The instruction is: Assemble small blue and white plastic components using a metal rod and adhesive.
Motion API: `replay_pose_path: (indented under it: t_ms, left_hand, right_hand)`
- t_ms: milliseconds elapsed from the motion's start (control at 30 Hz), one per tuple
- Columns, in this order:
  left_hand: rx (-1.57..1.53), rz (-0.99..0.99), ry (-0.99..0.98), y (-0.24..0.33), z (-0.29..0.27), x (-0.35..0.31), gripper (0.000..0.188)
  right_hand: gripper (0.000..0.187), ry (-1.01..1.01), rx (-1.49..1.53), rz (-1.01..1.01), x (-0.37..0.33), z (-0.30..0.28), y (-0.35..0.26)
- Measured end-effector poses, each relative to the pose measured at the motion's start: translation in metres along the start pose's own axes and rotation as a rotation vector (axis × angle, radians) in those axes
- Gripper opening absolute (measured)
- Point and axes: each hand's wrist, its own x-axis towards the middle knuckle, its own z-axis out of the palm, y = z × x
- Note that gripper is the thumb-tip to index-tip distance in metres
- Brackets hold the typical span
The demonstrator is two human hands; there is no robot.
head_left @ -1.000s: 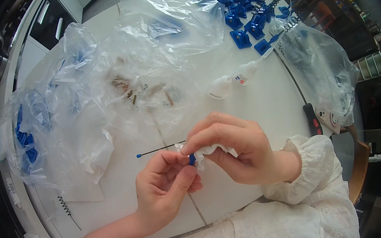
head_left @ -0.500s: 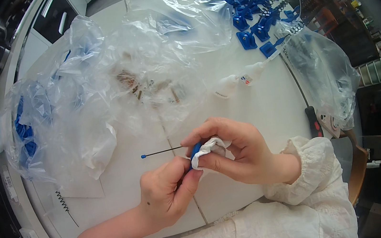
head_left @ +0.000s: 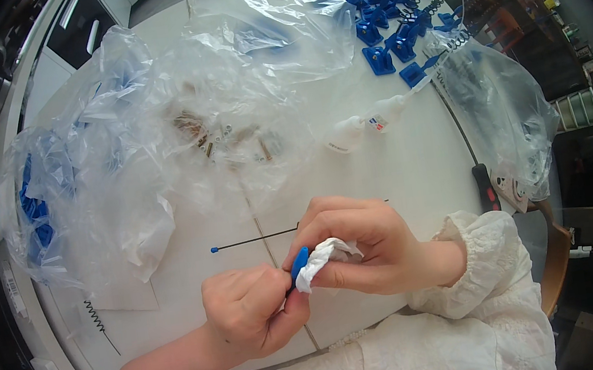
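White tabletop [head_left: 413, 162] spreads beneath everything, its edges bent by the lens. Nearest, the left hand [head_left: 249, 311] is pinched around a small blue piece [head_left: 300, 263], and the right hand [head_left: 364, 240], thumb and fingers closed, holds crumpled white tissue [head_left: 327, 256] against it. Fingers and tissue cover much of the piece; what shows is smooth, rounded, bright blue and tilted. A black coil [head_left: 95, 316] lies near left. Just beyond the hands, a thin black rod [head_left: 255, 240] with a blue left tip runs behind the right hand, partly hidden. Farther right, a screwdriver [head_left: 486, 186] lies beside a clear bag [head_left: 506, 101]. Crumpled plastic bags [head_left: 119, 201] fill the left, blurring blue parts [head_left: 36, 212]; brass-coloured hardware among them seems to be screws [head_left: 209, 144]. Right of those lies a white bottle [head_left: 350, 133]. Far right, overlapping blue bases [head_left: 378, 60] crowd together.
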Motion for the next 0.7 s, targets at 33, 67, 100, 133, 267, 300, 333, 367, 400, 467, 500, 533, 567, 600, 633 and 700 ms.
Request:
replay_pose_path:
  t_ms: [33,67,100,133,267,300,333,367,400,467,500,533,567,600,633,700]
  left_hand:
    - [-0.024,-0.011,0.001,0.001,0.001,0.0,0.017]
    - [-0.049,-0.023,0.002,0.001,0.001,-0.001,0.016]
    - [-0.05,-0.022,0.002,0.001,0.002,-0.002,0.016]
    - [-0.076,-0.041,0.001,0.0,0.003,-0.003,0.015]
    - [-0.244,-0.176,-0.004,-0.001,0.005,-0.008,0.012]
    - [-0.245,-0.174,-0.003,0.001,0.004,-0.008,0.012]
    - [-0.344,-0.252,-0.023,0.004,0.002,-0.007,0.011]
    - [-0.444,-0.33,-0.044,0.007,0.0,-0.007,0.012]
    - [-0.441,-0.33,-0.041,0.009,-0.001,-0.008,0.012]
    - [-0.55,-0.451,-0.027,0.012,-0.002,-0.01,0.012]
    - [-0.548,-0.45,-0.026,0.014,-0.003,-0.009,0.012]
    - [-0.64,-0.541,0.012,0.015,-0.003,-0.009,0.012]
    - [-0.732,-0.63,0.051,0.017,-0.002,-0.008,0.012]
    - [-0.729,-0.63,0.053,0.016,-0.002,-0.009,0.012]
    - [-0.68,-0.59,0.07,0.014,-0.001,-0.01,0.013]
    - [-0.63,-0.549,0.09,0.013,-0.001,-0.011,0.015]
  right_hand:
    - [0.015,0.001,0.02,-0.004,0.0,0.001,0.001]
    - [0.015,0.002,0.039,-0.008,0.0,0.001,0.002]
    - [0.015,0.002,0.039,-0.008,0.0,0.001,0.001]
    - [0.016,0.003,0.037,-0.023,0.0,0.0,0.001]
    - [0.02,-0.004,0.04,-0.058,0.002,-0.001,0.004]
    - [0.02,-0.004,0.038,-0.058,0.001,-0.002,0.006]
    - [0.021,0.005,0.026,-0.079,0.0,-0.003,0.008]
    - [0.022,0.014,0.013,-0.099,0.0,-0.004,0.009]
    - [0.022,0.012,0.013,-0.102,0.001,-0.004,0.008]
    - [0.023,-0.008,0.028,-0.074,0.003,-0.003,0.005]
    - [0.023,-0.009,0.028,-0.075,0.003,-0.002,0.006]
    - [0.025,-0.008,0.048,-0.041,0.003,-0.002,0.008]
    - [0.027,-0.008,0.068,-0.007,0.003,-0.001,0.008]
    - [0.027,-0.01,0.069,-0.009,0.003,-0.001,0.008]
    - [0.029,0.003,0.077,0.023,0.003,-0.002,0.007]
    - [0.03,0.012,0.086,0.054,0.003,-0.003,0.005]
